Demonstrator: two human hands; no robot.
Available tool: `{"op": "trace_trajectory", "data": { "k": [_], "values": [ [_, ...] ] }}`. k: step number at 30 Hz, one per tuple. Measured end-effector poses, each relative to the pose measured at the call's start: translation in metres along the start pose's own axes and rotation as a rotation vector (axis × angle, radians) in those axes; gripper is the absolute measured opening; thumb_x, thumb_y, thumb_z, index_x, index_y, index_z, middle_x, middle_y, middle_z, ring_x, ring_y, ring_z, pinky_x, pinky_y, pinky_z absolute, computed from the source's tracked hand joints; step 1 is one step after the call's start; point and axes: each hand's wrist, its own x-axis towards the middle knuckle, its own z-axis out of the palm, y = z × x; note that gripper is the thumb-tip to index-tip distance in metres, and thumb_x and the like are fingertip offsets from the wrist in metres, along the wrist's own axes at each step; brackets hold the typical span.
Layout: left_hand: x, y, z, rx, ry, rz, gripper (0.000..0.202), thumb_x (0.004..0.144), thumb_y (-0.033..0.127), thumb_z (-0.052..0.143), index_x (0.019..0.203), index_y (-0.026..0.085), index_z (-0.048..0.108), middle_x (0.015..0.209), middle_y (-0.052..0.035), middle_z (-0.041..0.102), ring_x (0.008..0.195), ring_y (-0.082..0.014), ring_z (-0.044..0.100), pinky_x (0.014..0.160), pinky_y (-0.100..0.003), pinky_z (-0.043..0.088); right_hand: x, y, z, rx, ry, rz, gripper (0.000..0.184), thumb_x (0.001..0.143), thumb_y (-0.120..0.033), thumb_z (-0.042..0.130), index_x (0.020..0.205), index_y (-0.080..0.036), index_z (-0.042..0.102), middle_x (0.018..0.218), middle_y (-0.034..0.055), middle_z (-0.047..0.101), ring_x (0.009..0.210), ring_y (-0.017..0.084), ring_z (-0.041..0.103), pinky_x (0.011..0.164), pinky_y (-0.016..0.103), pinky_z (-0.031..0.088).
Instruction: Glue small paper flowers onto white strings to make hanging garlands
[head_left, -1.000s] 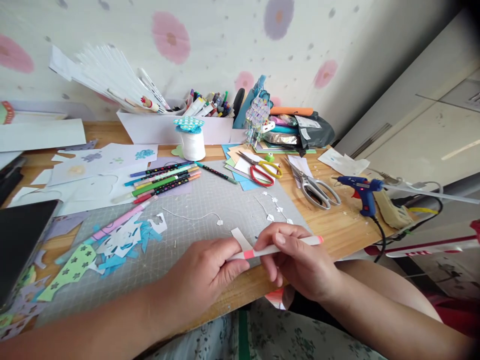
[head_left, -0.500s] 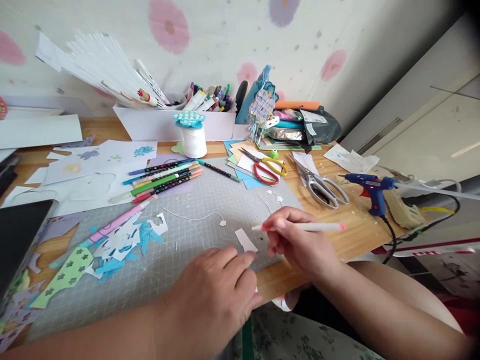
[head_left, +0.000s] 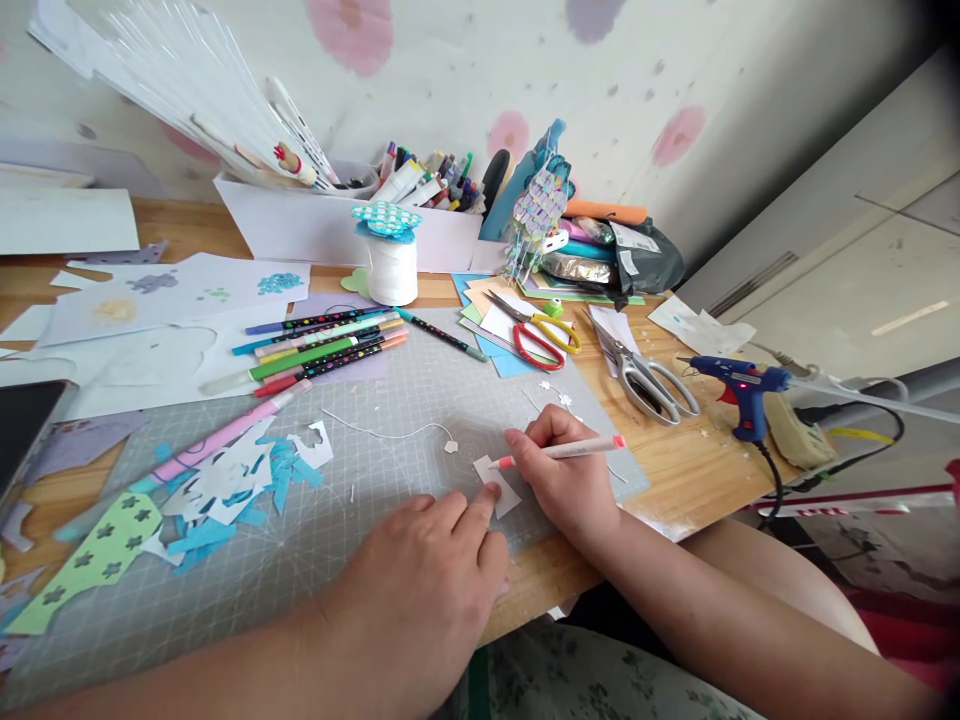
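Observation:
My right hand (head_left: 559, 470) grips a white marker with pink ends (head_left: 570, 450), its tip touching a small white paper strip (head_left: 495, 482) on the grey cutting mat (head_left: 420, 400). My left hand (head_left: 431, 575) lies on the mat with loosely curled fingers, and a fingertip presses the strip's near edge. A thin white thread with small paper shapes (head_left: 405, 432) lies just beyond the strip.
A row of coloured markers (head_left: 322, 350) and blue and white paper scraps (head_left: 232, 475) lie at left. Red-and-yellow scissors (head_left: 536, 335), steel scissors (head_left: 645, 375) and a blue glue gun (head_left: 739, 385) sit at right. A white pen-filled box (head_left: 337, 225) and a thread spool (head_left: 390, 265) stand behind.
The marker left my left hand and turned tip-down onto the paper strip. My left hand dropped to the mat and now pins the strip with a fingertip.

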Motion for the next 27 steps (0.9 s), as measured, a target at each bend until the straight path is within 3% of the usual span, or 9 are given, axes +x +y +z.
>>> {"op": "trace_trajectory", "data": {
  "k": [12, 27],
  "values": [
    [-0.0013, 0.0002, -0.0049, -0.023, -0.154, 0.003, 0.007, 0.079, 0.015, 0.060, 0.082, 0.017, 0.054, 0.111, -0.0159, 0.068, 0.077, -0.0255, 0.064, 0.062, -0.042, 0.054, 0.0017, 0.0018, 0.0026, -0.105, -0.010, -0.065, 0.029, 0.072, -0.024, 0.058, 0.052, -0.021, 0.038, 0.047, -0.0065, 0.039, 0.045, 0.008, 0.034, 0.043, 0.021, 0.029],
    [-0.0021, 0.0000, -0.0035, -0.015, -0.122, 0.010, 0.008, 0.077, 0.015, 0.062, 0.081, 0.017, 0.054, 0.110, -0.0165, 0.068, 0.077, -0.0257, 0.065, 0.062, -0.041, 0.056, 0.0028, 0.0009, 0.0009, -0.070, -0.007, -0.039, 0.028, 0.072, -0.025, 0.058, 0.053, -0.021, 0.039, 0.046, -0.0068, 0.040, 0.044, 0.008, 0.035, 0.042, 0.021, 0.030]
  ]
}}
